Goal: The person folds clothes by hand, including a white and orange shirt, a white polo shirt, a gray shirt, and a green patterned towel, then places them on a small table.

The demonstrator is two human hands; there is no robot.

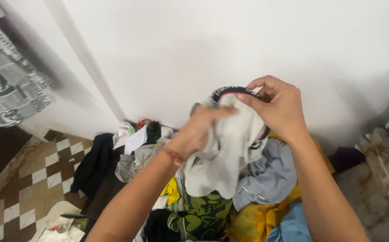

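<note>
White cloth garment (223,152) with a dark collar is hanging up in the air in front of the wall (203,45), over the heap of clothes (194,197). Both hands are gripping it: left hand (196,130) is bunching the middle, right hand (277,107) is pinching the collar edge, close together.

A crumpled white garment (223,154) with a dark, red-edged collar hangs at frame centre, bunched and held aloft above the heaped clothes, collar uppermost.
</note>
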